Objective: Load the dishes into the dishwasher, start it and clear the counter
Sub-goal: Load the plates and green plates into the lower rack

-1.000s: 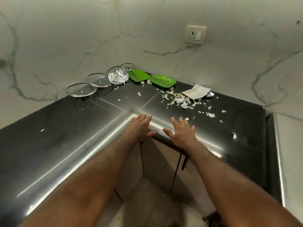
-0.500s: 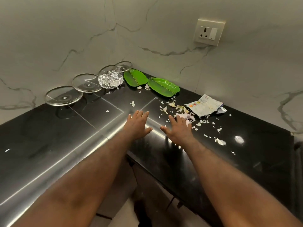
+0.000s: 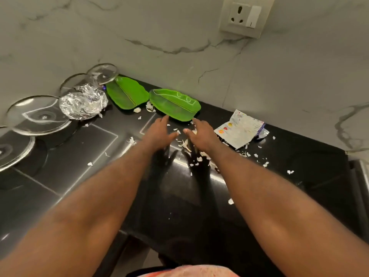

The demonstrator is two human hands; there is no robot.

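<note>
Left hand (image 3: pixel 159 132) and right hand (image 3: pixel 201 134), both released, hover by two green plates (image 3: pixel 127 94) (image 3: pixel 175 105), near seemingly four glass lids (image 3: pixel 38 114).

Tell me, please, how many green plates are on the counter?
2. The left green plate lies by the back wall, beside the foil; the right green plate lies just right of it.

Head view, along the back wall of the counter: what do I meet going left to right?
Large glass lid, crumpled foil, left green leaf-shaped plate, right green leaf-shaped plate, torn paper packet. The glass lids behind the foil overlap it, so omitted.
</note>
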